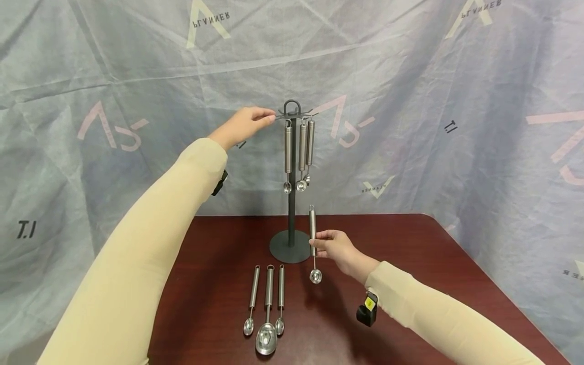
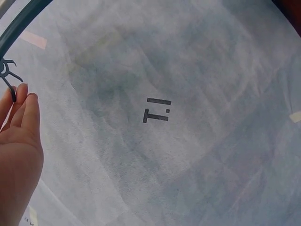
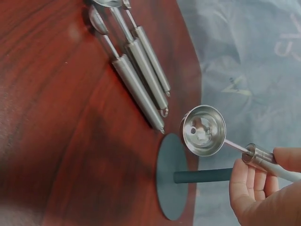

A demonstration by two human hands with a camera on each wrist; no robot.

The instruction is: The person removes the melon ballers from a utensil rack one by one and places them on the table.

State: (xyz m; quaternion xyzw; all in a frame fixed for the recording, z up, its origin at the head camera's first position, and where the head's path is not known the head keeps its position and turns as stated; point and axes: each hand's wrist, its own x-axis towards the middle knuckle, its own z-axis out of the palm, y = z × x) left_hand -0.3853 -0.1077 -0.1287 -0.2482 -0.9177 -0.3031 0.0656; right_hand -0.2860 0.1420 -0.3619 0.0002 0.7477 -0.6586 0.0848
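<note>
My left hand (image 1: 248, 123) pinches the tip of a hook arm on a dark grey hanging stand (image 1: 292, 213); the left wrist view shows the fingertips around the hook (image 2: 13, 94). In my right hand (image 1: 339, 249), thumb and fingers grip the steel handle of a melon baller (image 1: 316, 276). It hangs nearly upright over the table, right of the stand's base, with its loop end up. A small hole shows in its round bowl (image 3: 204, 131) in the right wrist view. Three small steel scoops (image 1: 288, 149) dangle from the stand's hooks.
Three more steel utensils lie side by side on the dark red table (image 1: 205, 253), front left of the stand: a large spoon (image 1: 266, 338) between two small scoops (image 1: 248, 326). A grey printed cloth (image 1: 388, 91) hangs behind the table.
</note>
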